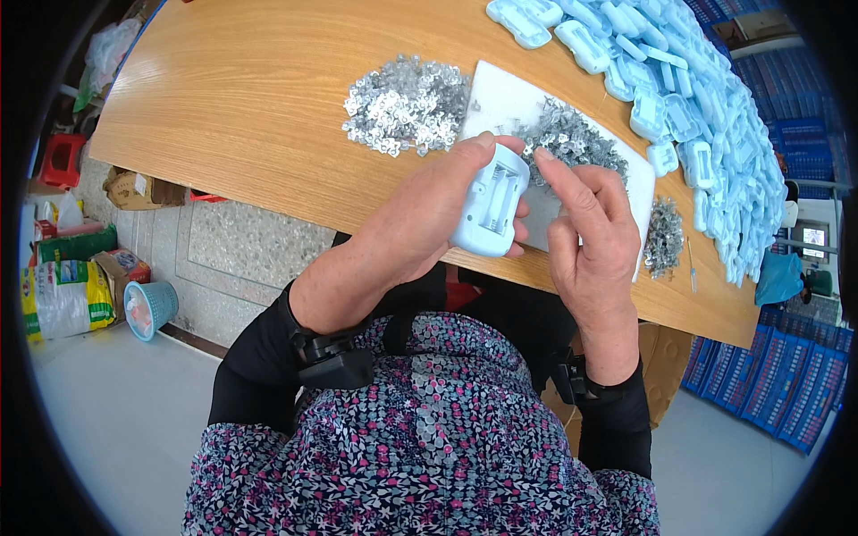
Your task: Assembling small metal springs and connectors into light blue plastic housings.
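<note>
Wooden table (268,98), pale-blue plastic casing (490,204)

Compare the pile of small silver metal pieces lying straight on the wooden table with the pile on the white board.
The left silver metal pile lies directly on the wooden table and looks wider and brighter. The silver metal pile on the white board is greyer, more heaped, and nearer the right hand. Both are loose small metal pieces.

2 hands (420,214), 1 blue casing (490,204) held, 3 metal-clip piles (407,103), 1 white board (500,98), casings heap (706,107) uncountable.
</note>
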`<state>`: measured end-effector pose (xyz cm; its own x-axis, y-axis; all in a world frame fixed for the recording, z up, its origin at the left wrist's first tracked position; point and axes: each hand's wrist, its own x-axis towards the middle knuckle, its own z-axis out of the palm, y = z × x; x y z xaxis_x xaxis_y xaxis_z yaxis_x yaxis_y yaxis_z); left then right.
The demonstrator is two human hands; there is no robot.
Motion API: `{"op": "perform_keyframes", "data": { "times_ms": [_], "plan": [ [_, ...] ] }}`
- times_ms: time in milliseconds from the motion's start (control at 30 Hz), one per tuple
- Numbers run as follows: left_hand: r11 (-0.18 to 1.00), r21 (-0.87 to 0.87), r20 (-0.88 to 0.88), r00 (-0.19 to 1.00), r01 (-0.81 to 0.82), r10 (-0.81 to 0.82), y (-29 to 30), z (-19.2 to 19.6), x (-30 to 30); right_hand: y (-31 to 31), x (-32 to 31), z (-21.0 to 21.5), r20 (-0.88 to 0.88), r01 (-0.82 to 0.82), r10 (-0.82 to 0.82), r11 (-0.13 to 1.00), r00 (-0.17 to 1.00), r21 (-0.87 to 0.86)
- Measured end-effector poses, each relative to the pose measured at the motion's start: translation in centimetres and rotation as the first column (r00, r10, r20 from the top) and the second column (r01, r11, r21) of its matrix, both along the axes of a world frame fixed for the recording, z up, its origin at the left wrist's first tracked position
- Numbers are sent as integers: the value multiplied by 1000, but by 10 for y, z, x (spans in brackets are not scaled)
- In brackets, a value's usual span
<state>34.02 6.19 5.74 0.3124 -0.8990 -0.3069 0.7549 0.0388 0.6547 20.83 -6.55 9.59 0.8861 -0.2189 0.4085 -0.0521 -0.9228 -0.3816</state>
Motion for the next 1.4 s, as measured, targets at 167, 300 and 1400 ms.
{"op": "perform_keyframes", "data": {
  "times_ms": [167, 300, 1400],
  "plan": [
    [1000, -26, 53, 998, -13, 14, 1, -3, 0, 1, -2, -9, -43, -44, 41, 995, 998, -86],
    [1000, -6, 48, 999, -7, 7, 2, 3, -2, -1, -4, -13, 44, 5, -7, 999, 999, 44],
    [996, 78, 725, 688, -33, -34, 3, 9, -3, -4, -6, -15, -145, 157, -127, 88, 981, 984]
  ]
}}
